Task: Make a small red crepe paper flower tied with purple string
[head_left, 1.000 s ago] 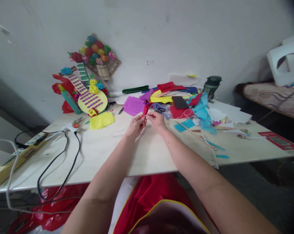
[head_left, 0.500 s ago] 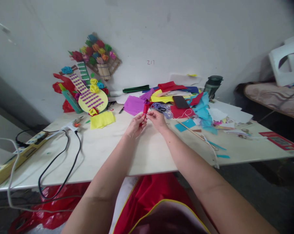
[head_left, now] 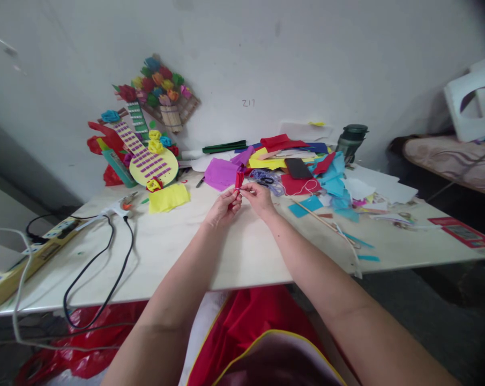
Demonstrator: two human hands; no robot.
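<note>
My left hand (head_left: 223, 208) and my right hand (head_left: 259, 198) meet over the middle of the pale table (head_left: 178, 252), fingers pinched together. Between them stands a small folded strip of red paper (head_left: 239, 179), sticking up from the fingertips; both hands grip it. Just beyond lies a purple paper sheet (head_left: 221, 173) and blue-handled scissors (head_left: 266, 181). A yellow paper sheet (head_left: 168, 198) lies to the left of my hands.
A paper guitar with paper flowers (head_left: 146, 155) leans on the wall at the back left. Coloured paper scraps (head_left: 330, 185), a dark phone (head_left: 297, 168) and a green jar (head_left: 350, 140) crowd the back right. A power strip (head_left: 33, 254) and black cable (head_left: 93, 268) lie left.
Both hands stay pinched on the red paper strip with only slight finger movement; nothing else on the table has shifted.
</note>
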